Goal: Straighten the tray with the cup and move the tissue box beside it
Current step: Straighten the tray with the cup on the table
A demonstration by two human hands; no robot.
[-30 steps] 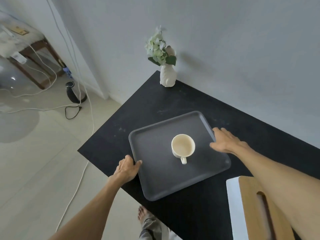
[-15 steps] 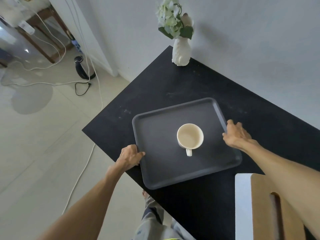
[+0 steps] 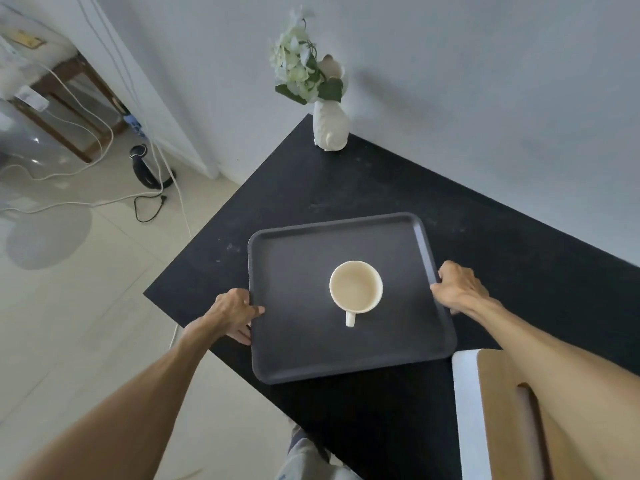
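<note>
A dark grey tray (image 3: pixel 298 355) lies on the black table (image 3: pixel 381 181), its left rim close to the table's near-left edge. A cream cup (image 3: pixel 355 287) stands near the tray's middle, handle pointing toward me. My left hand (image 3: pixel 232 312) grips the tray's left rim, thumb on top. My right hand (image 3: pixel 459 286) holds the right rim. The tissue box (image 3: pixel 498 410), white with a wooden top and a dark slot, sits at the lower right, partly under my right forearm.
A white vase with pale flowers (image 3: pixel 329 128) stands at the table's far corner by the wall. Cables and a small black device (image 3: pixel 147 171) lie on the tiled floor at left. The table's near edge runs diagonally below the tray.
The tray has turned in both hands, so its sides now run more squarely to my view, and it sits nearer the table's left edge. Both hands have closed more firmly on the rims.
</note>
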